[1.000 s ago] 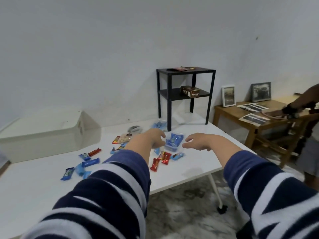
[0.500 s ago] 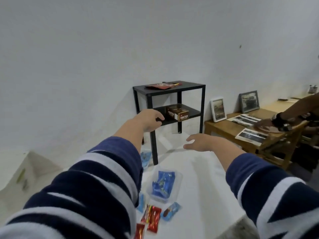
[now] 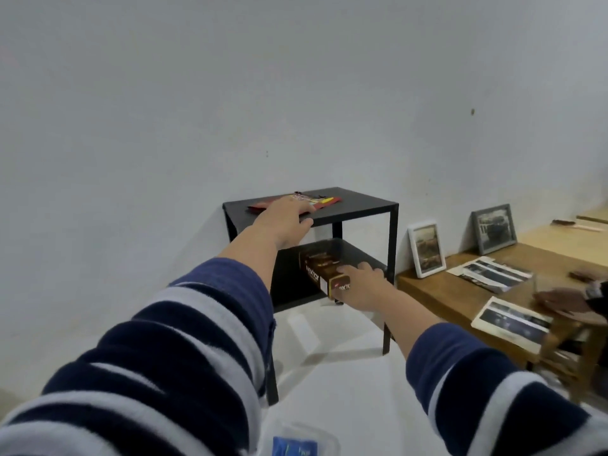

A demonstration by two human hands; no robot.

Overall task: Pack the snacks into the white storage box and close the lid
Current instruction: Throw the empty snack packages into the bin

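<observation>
Head view: both hands reach into the black shelf unit (image 3: 368, 205) standing on the white bench (image 3: 345, 390).
The left hand (image 3: 285, 222), toward eleven o'clock, lies with straight fingers on the red snack packet (image 3: 263, 207) on the top shelf, its grip wide and flat, not curled round the packet. The right hand (image 3: 363, 286), near the centre, is curled round the end of the brown Nextar box (image 3: 320, 269) on the lower shelf, thumb on the near face. A clear tub with blue snacks (image 3: 296, 445) sits on the bench at six o'clock. At three o'clock a wooden table (image 3: 437, 292) carries two framed photos (image 3: 426, 248) and loose prints (image 3: 490, 274). The white storage box is out of frame.
</observation>
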